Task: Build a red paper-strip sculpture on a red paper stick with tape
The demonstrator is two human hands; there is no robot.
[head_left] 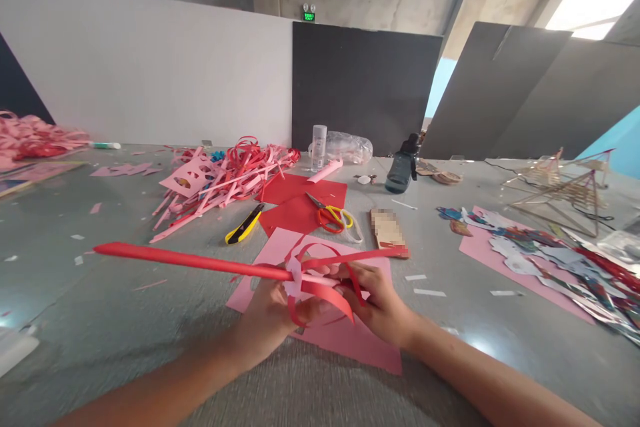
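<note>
My left hand is closed around a red paper stick where pale pink paper wraps its right end. The stick points out to the left. From that wrapped end several red paper strips curl in loops between my hands. My right hand has its fingers bent and pinched together on one of the red strips; some fingertips are hidden behind the loops. Both hands are raised over a pink paper sheet on the grey table.
Beyond my hands lie a yellow-black utility knife, scissors, red paper and a censored wooden piece. A strip pile sits back left. A clear bottle and dark bottle stand behind; cut-outs lie right.
</note>
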